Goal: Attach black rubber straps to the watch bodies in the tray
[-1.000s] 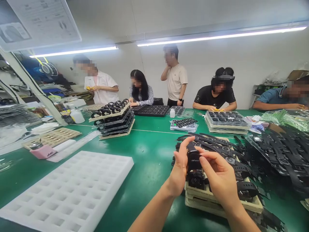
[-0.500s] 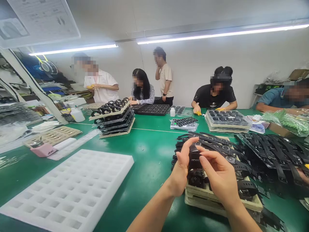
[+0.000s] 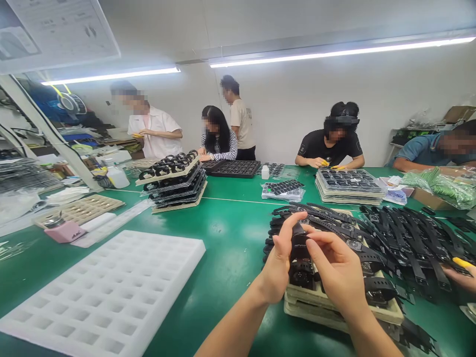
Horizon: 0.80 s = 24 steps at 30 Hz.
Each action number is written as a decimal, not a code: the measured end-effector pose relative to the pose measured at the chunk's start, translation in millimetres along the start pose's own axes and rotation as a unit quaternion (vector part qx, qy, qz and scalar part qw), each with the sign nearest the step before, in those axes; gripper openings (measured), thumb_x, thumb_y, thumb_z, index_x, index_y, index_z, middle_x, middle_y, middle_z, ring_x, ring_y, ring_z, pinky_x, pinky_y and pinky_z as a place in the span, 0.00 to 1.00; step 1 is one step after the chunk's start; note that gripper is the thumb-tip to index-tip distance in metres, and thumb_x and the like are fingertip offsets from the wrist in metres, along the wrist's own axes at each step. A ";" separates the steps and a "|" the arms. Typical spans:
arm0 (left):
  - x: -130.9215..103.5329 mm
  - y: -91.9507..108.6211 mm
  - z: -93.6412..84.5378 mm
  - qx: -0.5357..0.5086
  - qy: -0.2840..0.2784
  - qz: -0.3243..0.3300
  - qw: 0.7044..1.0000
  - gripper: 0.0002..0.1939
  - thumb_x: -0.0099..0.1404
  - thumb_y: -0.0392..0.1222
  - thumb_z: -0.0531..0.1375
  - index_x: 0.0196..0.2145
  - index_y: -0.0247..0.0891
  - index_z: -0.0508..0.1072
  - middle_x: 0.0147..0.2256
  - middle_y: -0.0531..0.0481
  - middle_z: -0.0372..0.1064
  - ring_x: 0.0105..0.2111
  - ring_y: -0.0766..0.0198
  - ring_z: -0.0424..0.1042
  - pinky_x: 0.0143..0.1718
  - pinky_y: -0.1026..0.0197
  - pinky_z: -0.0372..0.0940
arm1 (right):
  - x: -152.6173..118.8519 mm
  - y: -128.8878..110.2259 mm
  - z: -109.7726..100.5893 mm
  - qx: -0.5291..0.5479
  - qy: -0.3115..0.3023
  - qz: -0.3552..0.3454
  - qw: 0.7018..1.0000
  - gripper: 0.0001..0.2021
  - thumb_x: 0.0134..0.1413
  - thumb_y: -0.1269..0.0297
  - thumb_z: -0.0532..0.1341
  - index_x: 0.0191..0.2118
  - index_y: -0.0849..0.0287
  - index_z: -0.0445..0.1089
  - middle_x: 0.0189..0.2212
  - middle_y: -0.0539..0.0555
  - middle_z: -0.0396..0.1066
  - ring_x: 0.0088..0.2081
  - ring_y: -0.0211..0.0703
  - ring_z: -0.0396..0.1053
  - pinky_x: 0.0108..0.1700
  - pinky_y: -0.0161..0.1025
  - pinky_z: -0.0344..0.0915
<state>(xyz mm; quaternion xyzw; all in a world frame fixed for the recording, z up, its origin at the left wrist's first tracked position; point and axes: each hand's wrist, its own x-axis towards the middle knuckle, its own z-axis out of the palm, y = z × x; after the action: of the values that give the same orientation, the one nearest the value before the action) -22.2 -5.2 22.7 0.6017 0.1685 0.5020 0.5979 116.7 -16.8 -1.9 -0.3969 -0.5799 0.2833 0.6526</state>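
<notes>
Between the fingers of both hands is a black smartwatch [image 3: 300,244] with pale lettering on its dark face or film; my fingers cover part of it. My left hand [image 3: 277,263] grips its left side and top, thumb and fingers closed around it. From the right, my right hand [image 3: 342,267] pinches its edge between thumb and fingertips. Just under the hands lies a cream tray [image 3: 386,311] stacked on another, loaded with several black-strapped watches [image 3: 353,229].
A white foam tray [image 3: 148,317] with square pockets fills the front left. Behind it are a pink dispenser bottle [image 3: 63,229] and stacked watch trays [image 3: 178,201]. More watches [image 3: 412,238] lie at right, near a co-worker's hand [image 3: 461,277]. Other people work across the green table [image 3: 223,223].
My hands and the smartwatch have hardly moved. The person standing at the back has shifted left and turned. At right, the tray of watches is lower and flatter, with a co-worker's hand further in view.
</notes>
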 end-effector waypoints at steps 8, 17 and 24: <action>-1.7 -5.2 0.6 0.057 0.008 0.014 0.998 0.46 0.67 0.76 0.40 0.67 0.40 0.60 0.58 0.38 0.65 0.60 0.45 0.63 0.62 0.46 0.59 | -5.1 2.2 4.9 -0.086 0.057 -0.026 0.994 0.06 0.64 0.59 0.64 0.43 0.52 0.75 0.43 0.53 0.79 0.35 0.43 0.76 0.37 0.39 0.74; 5.7 -0.6 2.3 -0.019 0.086 0.011 0.996 0.21 0.71 0.50 0.62 0.58 0.43 0.66 0.45 0.46 0.76 0.28 0.70 0.70 0.32 0.65 0.65 | 2.8 -1.4 -5.8 -0.032 0.020 0.068 0.997 0.16 0.65 0.48 0.61 0.48 0.55 0.69 0.30 0.51 0.72 0.30 0.44 0.70 0.32 0.38 0.68; 3.4 21.1 -1.6 -0.195 0.190 0.159 0.949 0.15 0.67 0.48 0.67 0.47 0.43 0.70 0.40 0.52 0.76 0.27 0.70 0.73 0.34 0.64 0.66 | -18.8 30.2 -5.0 0.009 -0.361 0.261 0.895 0.29 0.56 0.31 0.58 0.36 0.55 0.78 0.23 0.53 0.71 0.20 0.42 0.65 0.20 0.35 0.62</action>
<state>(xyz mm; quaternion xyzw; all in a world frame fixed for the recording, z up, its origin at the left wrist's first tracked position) -30.4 -6.4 42.5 0.3859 0.0802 0.7187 0.5728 121.1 -17.5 -37.5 -0.3986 -0.6491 0.5719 0.3046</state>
